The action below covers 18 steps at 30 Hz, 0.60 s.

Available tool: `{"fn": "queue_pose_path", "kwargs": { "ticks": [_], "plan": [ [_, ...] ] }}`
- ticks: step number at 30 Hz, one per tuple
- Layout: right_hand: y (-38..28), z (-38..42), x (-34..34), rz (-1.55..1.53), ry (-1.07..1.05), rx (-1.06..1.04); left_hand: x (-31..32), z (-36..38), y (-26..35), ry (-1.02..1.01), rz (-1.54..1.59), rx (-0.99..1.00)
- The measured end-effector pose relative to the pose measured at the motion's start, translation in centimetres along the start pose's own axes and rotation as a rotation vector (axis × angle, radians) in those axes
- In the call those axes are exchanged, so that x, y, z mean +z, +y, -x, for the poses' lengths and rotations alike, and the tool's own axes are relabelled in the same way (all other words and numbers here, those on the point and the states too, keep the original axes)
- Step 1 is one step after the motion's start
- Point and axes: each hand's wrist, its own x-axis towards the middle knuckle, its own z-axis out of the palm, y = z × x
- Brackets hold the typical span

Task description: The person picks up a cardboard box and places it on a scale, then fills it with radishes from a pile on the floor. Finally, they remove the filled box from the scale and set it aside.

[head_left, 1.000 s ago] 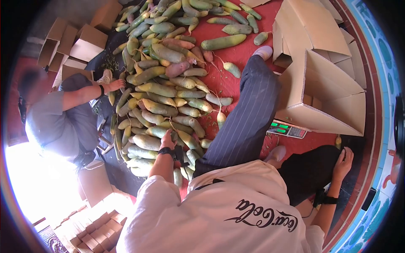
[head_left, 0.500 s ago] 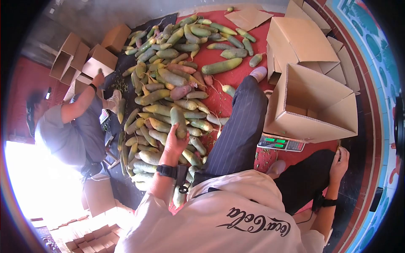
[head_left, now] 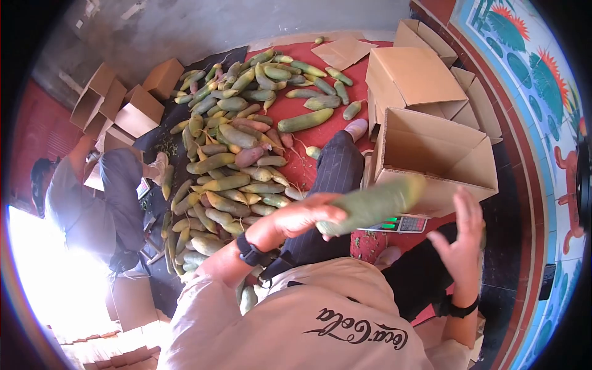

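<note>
We log the big change first: the long green radish (head_left: 376, 203) is off the pile. Half a second back the left hand (head_left: 305, 217) had it up over the pile of radishes (head_left: 231, 148); now it's carried across, past the striped leg (head_left: 336, 166), and hangs in the air, lying across our view of the front of the open box (head_left: 425, 139) and part of the digital scale (head_left: 412, 224). We read that as one radish picked out and in mid-carry, not yet set down anywhere. The left hand is closed round its near end, thumb on top, with the far end sticking out free towards the right hand (head_left: 461, 243). That hand has changed too: it was resting on the dark knee (head_left: 425, 271), and now it's lifted, fingers spread, palm empty, near the radish but apart from it as far as we can see. So we take it as both hands being engaged now, though only the left bears any weight. Radish is motion-blurred, so no call on its skin. We can't tell how high it hangs against the box rim. The rest of the pile sits on the red mat (head_left: 311, 137), no obvious shift there.
</note>
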Motion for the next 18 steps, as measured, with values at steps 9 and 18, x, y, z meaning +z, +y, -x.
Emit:
{"fn": "queue_pose_path", "kwargs": {
  "ticks": [9, 18],
  "plan": [
    [1.3, 1.3, 1.5, -0.371, -0.23, 0.093, 1.2, -5.4, -0.5, -0.232, -0.124, 0.048],
    [7.8, -4.0, -0.4, -0.032, 0.024, 0.284, -1.3, -11.6, -1.8, 0.352, -1.263, 0.781]
  ]
}}
